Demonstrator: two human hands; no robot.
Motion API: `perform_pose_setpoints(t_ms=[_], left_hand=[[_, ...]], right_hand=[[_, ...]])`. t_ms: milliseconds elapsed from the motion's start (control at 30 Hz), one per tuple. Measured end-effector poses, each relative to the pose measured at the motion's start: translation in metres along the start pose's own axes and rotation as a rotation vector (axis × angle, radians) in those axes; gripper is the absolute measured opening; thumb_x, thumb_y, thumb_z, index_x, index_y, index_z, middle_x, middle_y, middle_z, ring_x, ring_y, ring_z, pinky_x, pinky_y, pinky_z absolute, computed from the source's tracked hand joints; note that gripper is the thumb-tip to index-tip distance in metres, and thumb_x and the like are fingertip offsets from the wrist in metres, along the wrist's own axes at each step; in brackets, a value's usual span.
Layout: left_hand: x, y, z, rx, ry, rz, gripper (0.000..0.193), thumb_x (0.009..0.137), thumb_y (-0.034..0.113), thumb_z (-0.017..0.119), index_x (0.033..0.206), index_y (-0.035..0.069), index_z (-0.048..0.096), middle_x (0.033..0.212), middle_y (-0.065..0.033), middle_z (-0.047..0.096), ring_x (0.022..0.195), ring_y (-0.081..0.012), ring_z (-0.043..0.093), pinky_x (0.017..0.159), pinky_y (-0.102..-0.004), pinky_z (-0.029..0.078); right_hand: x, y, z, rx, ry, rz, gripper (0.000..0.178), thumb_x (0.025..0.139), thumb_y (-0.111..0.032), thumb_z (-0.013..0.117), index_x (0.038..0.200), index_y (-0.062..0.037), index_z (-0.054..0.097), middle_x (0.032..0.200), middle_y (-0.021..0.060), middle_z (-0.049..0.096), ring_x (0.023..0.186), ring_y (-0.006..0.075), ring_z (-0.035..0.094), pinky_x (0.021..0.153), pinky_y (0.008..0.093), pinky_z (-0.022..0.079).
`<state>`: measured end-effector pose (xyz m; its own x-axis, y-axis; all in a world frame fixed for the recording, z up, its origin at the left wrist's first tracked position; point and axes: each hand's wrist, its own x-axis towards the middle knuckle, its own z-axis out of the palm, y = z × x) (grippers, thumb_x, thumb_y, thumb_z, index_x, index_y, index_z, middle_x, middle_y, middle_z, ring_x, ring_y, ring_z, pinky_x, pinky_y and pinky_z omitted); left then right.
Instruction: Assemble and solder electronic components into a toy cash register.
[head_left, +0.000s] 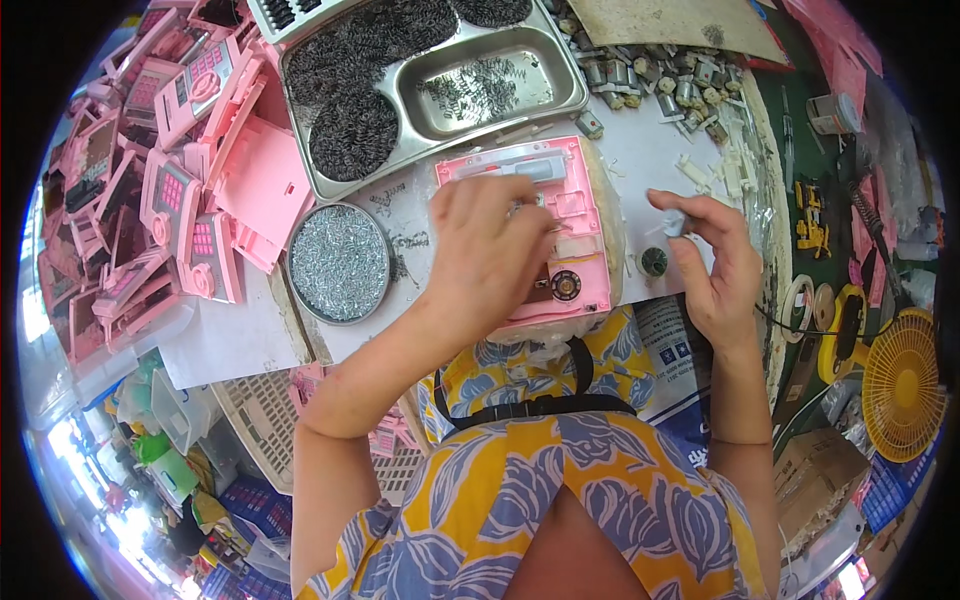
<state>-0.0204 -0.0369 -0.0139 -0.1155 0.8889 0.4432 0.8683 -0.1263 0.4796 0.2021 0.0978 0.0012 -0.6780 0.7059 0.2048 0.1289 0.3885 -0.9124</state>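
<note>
A pink plastic housing [593,258] lies face down in front of me, its inner ribs and a round black speaker [566,286] showing. Over its middle is my left hand [482,245], fingers curled down and pinched together against the inside; whatever they hold is hidden. To the right, my right hand [718,262] is raised above the white paper, thumb and forefinger closed on a small light-grey plastic piece [674,222]. Just below that hand stands a small round pot with a dark green top [653,262].
A round dish of small silvery screws [338,264] sits at left, beside piled pink housings [190,215]. Behind is a metal tray [390,165] of dark springs. Small motors [690,85] and white plastic parts [735,175] lie back right, a yellow fan [903,372] far right.
</note>
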Motion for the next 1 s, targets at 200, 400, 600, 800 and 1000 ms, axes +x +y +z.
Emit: perform_pose_setpoints(t_ms=[200, 400, 600, 800, 1000], left_hand=[[-0.040, -0.014, -0.004, -0.265, 0.115, -0.286, 0.016, 0.082, 0.004, 0.072, 0.097, 0.007, 0.066, 0.106, -0.0090, 0.059, 0.099, -0.0283, 0.054, 0.088, -0.0399, 0.037], [-0.034, -0.015, -0.005, -0.193, 0.201, -0.186, 0.015, 0.082, 0.002, 0.072, 0.096, 0.006, 0.065, 0.103, -0.0090, 0.064, 0.094, -0.0273, 0.059, 0.087, -0.0387, 0.039], [-0.024, -0.017, -0.007, -0.203, 0.185, -0.148, 0.012, 0.084, -0.001, 0.069, 0.095, 0.004, 0.064, 0.098, -0.0093, 0.068, 0.090, -0.0263, 0.063, 0.087, -0.0360, 0.042], [-0.020, -0.015, -0.003, -0.398, 0.182, -0.332, 0.011, 0.086, 0.004, 0.070, 0.094, 0.007, 0.063, 0.094, -0.0060, 0.065, 0.084, -0.0252, 0.059, 0.084, -0.0362, 0.041], [-0.019, -0.015, 0.001, -0.554, 0.224, -0.435, 0.007, 0.088, 0.004, 0.068, 0.093, 0.004, 0.062, 0.087, -0.0056, 0.064, 0.077, -0.0225, 0.058, 0.078, -0.0345, 0.044]], right_hand=[[0.046, 0.002, 0.022, -0.460, -0.291, -0.287, 0.027, 0.079, -0.013, 0.075, 0.104, -0.0064, 0.068, 0.140, 0.0109, 0.058, 0.136, 0.0412, 0.039, 0.110, 0.0482, 0.038], [0.061, -0.006, 0.038, -0.651, -0.323, -0.325, 0.024, 0.075, -0.010, 0.078, 0.097, -0.0061, 0.071, 0.140, 0.0121, 0.055, 0.136, 0.0423, 0.037, 0.111, 0.0497, 0.038], [0.065, -0.013, 0.043, -0.742, -0.413, -0.297, 0.021, 0.076, -0.011, 0.077, 0.096, -0.0073, 0.072, 0.147, 0.0103, 0.051, 0.140, 0.0404, 0.034, 0.113, 0.0496, 0.035], [0.064, -0.013, 0.039, -0.702, -0.375, -0.238, 0.023, 0.073, -0.012, 0.079, 0.095, -0.0075, 0.072, 0.145, 0.0103, 0.053, 0.139, 0.0405, 0.035, 0.113, 0.0483, 0.035], [0.054, -0.023, 0.063, -0.631, -0.256, -0.388, 0.018, 0.070, -0.012, 0.079, 0.084, -0.0059, 0.069, 0.137, 0.0106, 0.058, 0.134, 0.0420, 0.040, 0.107, 0.0505, 0.039]])
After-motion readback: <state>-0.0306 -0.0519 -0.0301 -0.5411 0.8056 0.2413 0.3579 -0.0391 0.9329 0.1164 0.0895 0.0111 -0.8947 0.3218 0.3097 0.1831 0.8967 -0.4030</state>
